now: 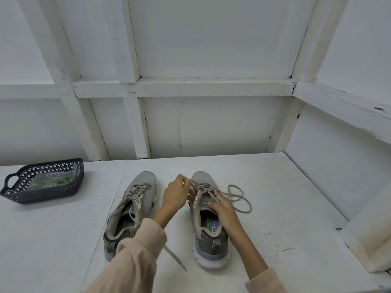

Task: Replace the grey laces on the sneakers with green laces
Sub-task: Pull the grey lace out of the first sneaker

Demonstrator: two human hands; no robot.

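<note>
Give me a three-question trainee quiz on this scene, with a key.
1. True or false: the left hand and the right hand are both at the right-hand sneaker.
2. Where are the green laces? A: in the dark basket; B: in the right hand; C: threaded through the right-hand sneaker.
3. Fill in: the loose grey lace loops on the table on the sneaker's ___ side.
Key: 1 true; 2 A; 3 right.
</note>
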